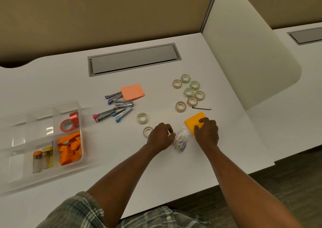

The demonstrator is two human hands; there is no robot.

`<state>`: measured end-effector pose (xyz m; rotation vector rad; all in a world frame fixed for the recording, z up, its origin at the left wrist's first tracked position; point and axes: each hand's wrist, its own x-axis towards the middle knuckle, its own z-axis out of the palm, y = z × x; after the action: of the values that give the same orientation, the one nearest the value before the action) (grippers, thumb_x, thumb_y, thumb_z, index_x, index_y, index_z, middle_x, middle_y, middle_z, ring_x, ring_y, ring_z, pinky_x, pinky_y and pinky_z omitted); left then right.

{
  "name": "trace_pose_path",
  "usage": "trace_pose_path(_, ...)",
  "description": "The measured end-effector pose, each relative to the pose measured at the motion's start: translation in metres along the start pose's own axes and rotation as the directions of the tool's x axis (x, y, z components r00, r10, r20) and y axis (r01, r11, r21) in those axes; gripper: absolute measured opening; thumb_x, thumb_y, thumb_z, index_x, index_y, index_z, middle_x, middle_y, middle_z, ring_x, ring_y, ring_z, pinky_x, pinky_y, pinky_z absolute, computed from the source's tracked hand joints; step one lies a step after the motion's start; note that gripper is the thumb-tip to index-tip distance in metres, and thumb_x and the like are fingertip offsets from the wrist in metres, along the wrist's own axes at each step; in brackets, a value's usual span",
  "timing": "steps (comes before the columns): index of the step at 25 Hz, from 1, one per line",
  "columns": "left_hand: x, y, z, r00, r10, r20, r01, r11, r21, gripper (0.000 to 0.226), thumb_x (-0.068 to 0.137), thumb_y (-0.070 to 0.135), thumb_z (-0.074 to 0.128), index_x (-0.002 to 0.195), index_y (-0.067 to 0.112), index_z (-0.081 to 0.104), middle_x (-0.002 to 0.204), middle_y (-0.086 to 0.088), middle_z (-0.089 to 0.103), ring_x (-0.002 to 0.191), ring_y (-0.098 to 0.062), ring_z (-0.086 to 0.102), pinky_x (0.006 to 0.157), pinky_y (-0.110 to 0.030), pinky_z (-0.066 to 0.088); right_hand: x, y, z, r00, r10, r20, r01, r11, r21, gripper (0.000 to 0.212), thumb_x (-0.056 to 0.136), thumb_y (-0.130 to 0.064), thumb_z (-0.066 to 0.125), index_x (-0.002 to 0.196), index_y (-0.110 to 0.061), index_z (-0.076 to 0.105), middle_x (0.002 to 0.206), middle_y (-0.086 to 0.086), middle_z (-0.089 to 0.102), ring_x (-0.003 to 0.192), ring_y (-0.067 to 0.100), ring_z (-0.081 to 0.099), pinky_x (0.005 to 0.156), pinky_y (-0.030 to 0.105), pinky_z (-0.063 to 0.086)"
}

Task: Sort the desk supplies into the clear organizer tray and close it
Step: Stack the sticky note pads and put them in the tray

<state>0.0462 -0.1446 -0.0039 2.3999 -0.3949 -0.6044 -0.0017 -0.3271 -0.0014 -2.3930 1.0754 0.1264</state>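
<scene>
The clear organizer tray (79, 106) lies open at the left of the white desk; it holds pink tape rolls (67, 125), orange paper strips (69, 148) and small bottles (41, 158). My left hand (161, 136) has curled fingers touching a clear bag of paper clips (181, 139), beside a clear tape roll (147, 131). My right hand (206, 132) grips the near corner of an orange sticky-note pad (194, 120). Several staplers (115, 108) and a salmon sticky pad (132, 91) sit mid-desk. Several clear tape rolls (189, 92) cluster at the right.
A dark pen (202, 108) lies just beyond the orange pad. Another tape roll (142, 117) sits in front of the staplers. A grey cable hatch (134, 59) is set in the desk's back. A white divider panel (244, 53) bounds the right side.
</scene>
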Motion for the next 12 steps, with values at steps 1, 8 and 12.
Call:
trace_pose_path(1,0.002,0.004,0.003,1.000,0.002,0.008,-0.002,1.000,0.003,0.016,0.088,0.034,0.065,0.093,0.020,0.068,0.095,-0.003,0.062,0.089,-0.021,0.062,0.072,-0.031,0.044,0.005,0.005,-0.004,1.000,0.026,-0.014,-0.026,1.000,-0.001,0.041,0.092,-0.028,0.067,0.128,-0.015,0.055,0.130,0.015,0.050,0.123,0.037,0.049,0.090,0.046,0.049)
trace_pose_path(8,0.018,0.020,0.013,0.999,0.007,0.037,-0.007,1.000,0.012,0.018,0.088,0.035,0.066,0.093,0.018,0.068,0.095,-0.004,0.060,0.087,-0.022,0.060,0.072,-0.030,0.042,0.038,0.016,-0.019,0.998,0.055,0.033,-0.046,0.971,-0.233,0.068,0.080,-0.051,0.076,0.125,-0.006,0.053,0.128,0.017,0.049,0.123,0.035,0.047,0.091,0.046,0.049)
trace_pose_path(12,0.023,0.025,0.015,0.999,0.007,0.039,-0.008,1.000,0.027,0.018,0.089,0.035,0.065,0.095,0.017,0.068,0.097,-0.004,0.061,0.090,-0.023,0.060,0.075,-0.032,0.044,0.043,0.016,-0.014,0.999,-0.001,0.033,0.008,0.975,-0.223,0.053,0.084,-0.045,0.075,0.118,-0.008,0.058,0.125,0.016,0.052,0.117,0.034,0.051,0.091,0.043,0.049)
